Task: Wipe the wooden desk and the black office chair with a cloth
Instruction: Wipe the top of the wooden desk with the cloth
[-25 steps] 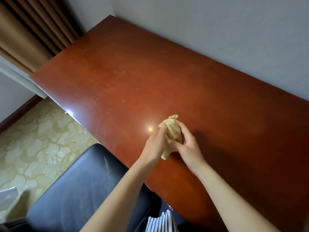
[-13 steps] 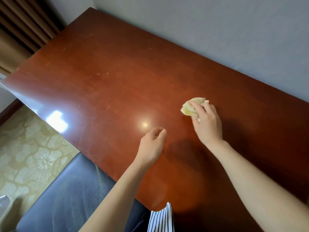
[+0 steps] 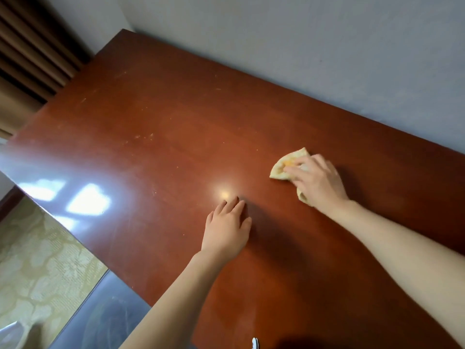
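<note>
Wooden desk (image 3: pixel 176 137) is seen from above, its long far edge set against a pale grey wall (image 3: pixel 302 46).

Its glossy red-brown top is marked by window glare near the left edge and by faint scuffs. Brown pleated curtains (image 3: pixel 30 59) are hung at the upper left, and patterned beige carpet (image 3: pixel 37 260) is seen at the lower left. The black office chair (image 3: pixel 108 318) is tucked just beside the desk's near edge. Both bare forearms are stretched over the top. The left hand (image 3: pixel 226 227) is laid palm down on the wood, fingers straight and close together, just short of a small bright reflection. The right hand (image 3: pixel 319 182), slightly blurred, is pressed flat onto a crumpled yellow cloth (image 3: pixel 284 165), which is held against the desk toward the right and shows past the fingertips and beside the wrist.
</note>
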`<state>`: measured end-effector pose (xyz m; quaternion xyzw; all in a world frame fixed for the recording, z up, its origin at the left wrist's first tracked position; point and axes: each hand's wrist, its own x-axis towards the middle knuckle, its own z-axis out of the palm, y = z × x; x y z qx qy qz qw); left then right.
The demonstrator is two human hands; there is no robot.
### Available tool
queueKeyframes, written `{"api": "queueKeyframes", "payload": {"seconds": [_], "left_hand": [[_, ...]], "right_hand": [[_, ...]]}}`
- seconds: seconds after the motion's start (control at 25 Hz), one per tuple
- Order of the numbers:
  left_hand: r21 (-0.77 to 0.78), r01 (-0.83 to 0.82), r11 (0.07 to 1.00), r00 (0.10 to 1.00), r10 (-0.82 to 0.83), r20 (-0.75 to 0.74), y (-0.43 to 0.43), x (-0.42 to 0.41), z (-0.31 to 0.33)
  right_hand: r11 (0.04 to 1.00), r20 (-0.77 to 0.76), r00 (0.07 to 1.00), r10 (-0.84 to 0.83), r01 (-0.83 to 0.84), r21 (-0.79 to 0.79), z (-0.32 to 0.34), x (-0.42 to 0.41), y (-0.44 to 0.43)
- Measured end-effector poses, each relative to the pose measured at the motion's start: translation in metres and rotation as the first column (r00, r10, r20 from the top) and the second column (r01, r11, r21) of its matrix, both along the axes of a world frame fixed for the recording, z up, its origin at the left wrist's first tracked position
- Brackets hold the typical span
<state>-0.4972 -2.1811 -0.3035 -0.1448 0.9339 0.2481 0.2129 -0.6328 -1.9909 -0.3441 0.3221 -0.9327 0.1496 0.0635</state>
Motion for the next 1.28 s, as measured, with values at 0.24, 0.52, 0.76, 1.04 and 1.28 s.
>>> {"api": "queueKeyframes", "payload": {"seconds": [0.24, 0.52, 0.76, 1.04, 1.28], "left_hand": [[-0.226, 0.162, 0.961, 0.987, -0.157, 0.042, -0.009, -0.029, -0.013], [-0.142, 0.223, 0.964, 0.975, -0.220, 0.033, -0.031, -0.042, -0.013], [-0.163, 0.251, 0.954, 0.968, -0.252, 0.014, -0.040, -0.037, -0.014], [-0.207, 0.314, 0.926, 0.949, -0.306, 0.070, -0.038, -0.045, -0.013], [-0.123, 0.264, 0.957, 0.964, -0.256, 0.074, -0.036, -0.043, -0.014]], "right_hand": [[0.746, 0.205, 0.766, -0.609, 0.641, -0.179, -0.010, -0.093, -0.009], [0.962, 0.019, 0.999, 0.029, -0.023, -0.273, -0.008, -0.057, -0.093], [0.887, -0.005, 0.905, 0.426, -0.419, -0.191, -0.010, -0.013, -0.044], [0.935, -0.135, 0.926, 0.351, -0.354, 0.006, -0.004, -0.061, 0.066], [0.721, 0.090, 0.746, -0.660, 0.662, -0.205, -0.017, -0.097, 0.077]]}}
